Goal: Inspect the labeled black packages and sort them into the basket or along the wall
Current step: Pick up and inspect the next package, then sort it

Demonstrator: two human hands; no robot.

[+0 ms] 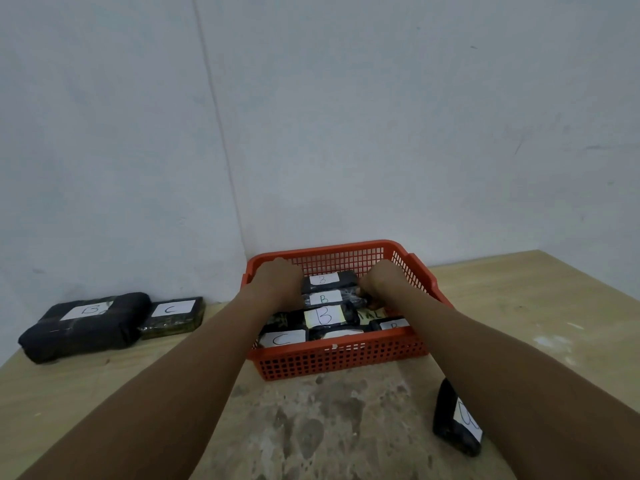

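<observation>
An orange basket point(341, 358) stands on the table against the wall, holding several black packages with white labels marked B or C. Both my hands reach into it. My left hand point(278, 277) is at the left end of a B package point(323, 298) in the middle row, its fingers hidden behind the hand. My right hand point(375, 280) grips the right end of that same package, fingers curled on its black wrap. Another B package point(323, 279) lies behind it, and a larger B package point(325, 316) in front.
Along the left wall lie a big black B package point(85, 325) and a smaller C package point(173, 315). A black package with a white label point(457, 424) lies on the table under my right forearm. The wooden table point(329, 427) is stained in front.
</observation>
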